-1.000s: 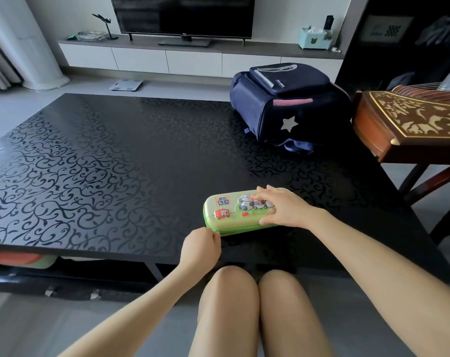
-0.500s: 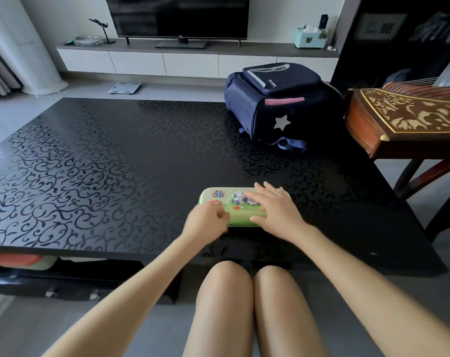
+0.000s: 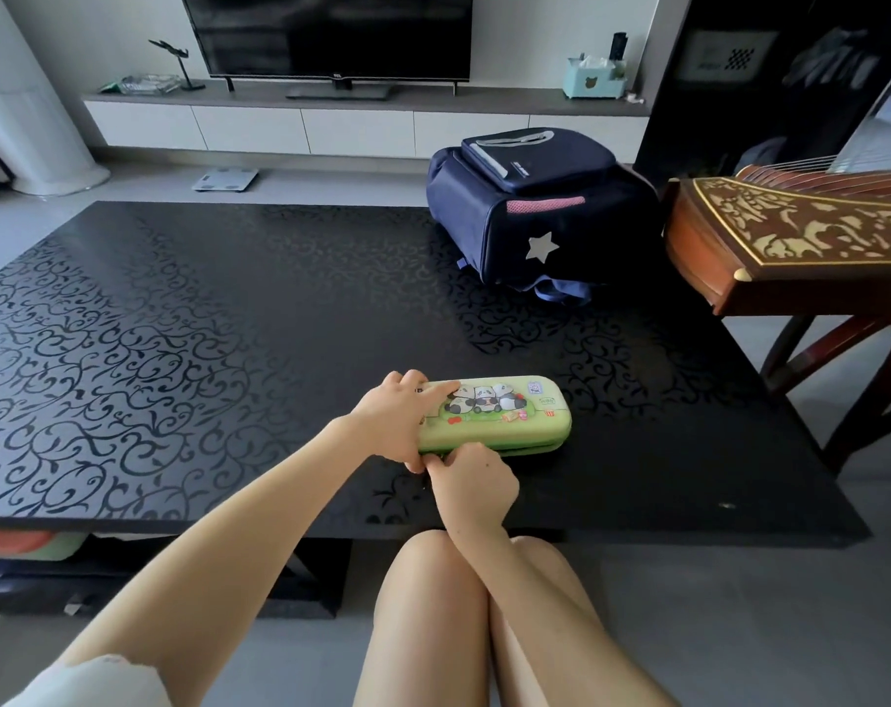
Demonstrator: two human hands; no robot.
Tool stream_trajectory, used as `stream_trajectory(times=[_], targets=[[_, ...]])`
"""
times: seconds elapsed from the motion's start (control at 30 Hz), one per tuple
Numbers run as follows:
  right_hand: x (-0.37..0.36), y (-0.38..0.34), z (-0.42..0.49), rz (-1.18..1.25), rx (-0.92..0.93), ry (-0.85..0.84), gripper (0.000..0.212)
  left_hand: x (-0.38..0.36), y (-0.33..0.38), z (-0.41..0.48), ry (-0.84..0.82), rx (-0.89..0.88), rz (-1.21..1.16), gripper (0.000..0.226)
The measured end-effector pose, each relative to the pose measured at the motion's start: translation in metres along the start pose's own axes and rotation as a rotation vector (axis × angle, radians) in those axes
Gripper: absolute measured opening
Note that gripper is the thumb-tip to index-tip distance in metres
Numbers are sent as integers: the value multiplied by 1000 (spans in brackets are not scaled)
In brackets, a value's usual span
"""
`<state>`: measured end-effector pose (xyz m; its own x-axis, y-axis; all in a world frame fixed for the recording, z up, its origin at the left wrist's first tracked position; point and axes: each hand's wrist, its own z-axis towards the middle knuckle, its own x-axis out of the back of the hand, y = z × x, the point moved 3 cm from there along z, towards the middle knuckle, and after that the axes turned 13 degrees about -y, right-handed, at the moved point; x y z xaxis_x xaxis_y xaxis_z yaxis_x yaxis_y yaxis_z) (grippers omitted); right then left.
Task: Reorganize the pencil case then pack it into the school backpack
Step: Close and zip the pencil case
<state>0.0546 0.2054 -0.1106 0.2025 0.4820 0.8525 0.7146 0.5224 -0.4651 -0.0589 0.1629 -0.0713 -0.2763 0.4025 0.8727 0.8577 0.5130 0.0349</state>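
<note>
A green pencil case (image 3: 509,413) with panda pictures lies closed and flat near the front edge of the black patterned table (image 3: 178,349). My left hand (image 3: 395,426) grips its left end, fingers over the lid and thumb at the front. My right hand (image 3: 471,484) is curled at the case's front seam, fingertips pinched against the edge; whatever they pinch is hidden. The navy school backpack (image 3: 535,222) with a white star lies on the far right part of the table, well apart from the case.
A carved wooden zither (image 3: 790,242) on a stand juts in at the right, close to the backpack. A TV cabinet (image 3: 331,127) runs along the far wall. My bare knees (image 3: 433,604) sit just below the table's front edge.
My hands have swapped places: the right hand left the lid and came to the front seam, and the left hand moved onto the left end. The case now sticks out to the right.
</note>
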Motion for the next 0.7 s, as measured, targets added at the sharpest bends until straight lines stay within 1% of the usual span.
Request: stream_trajectory(times=[0.1,0.17,0.2,0.27,0.33,0.4,0.5,0.53,0.63,0.7], targets=[[-2,2,-1,28,15,-12,32,0,-3,-1,23,36,-35,112],[2,3,-2,-44,83,98,20,-3,-5,-3,36,52,-70,113],[5,3,-5,-88,137,119,22,-4,-6,-5,42,51,-74,114],[13,5,-8,-182,240,146,36,-7,-6,-8,58,40,-48,116],[21,15,-7,-248,302,149,41,-9,-7,-10,62,29,-19,117],[35,34,-2,-302,281,156,39,-11,-12,-13,58,19,5,117],[54,81,13,-334,170,165,23,-13,-25,-21,53,8,47,116],[58,93,16,-333,178,186,21,-15,-28,-23,49,6,66,116],[61,101,15,-318,323,242,28,-17,-23,-23,1,4,187,118],[56,104,12,-334,477,265,21,-13,-13,-18,-30,-5,206,121]])
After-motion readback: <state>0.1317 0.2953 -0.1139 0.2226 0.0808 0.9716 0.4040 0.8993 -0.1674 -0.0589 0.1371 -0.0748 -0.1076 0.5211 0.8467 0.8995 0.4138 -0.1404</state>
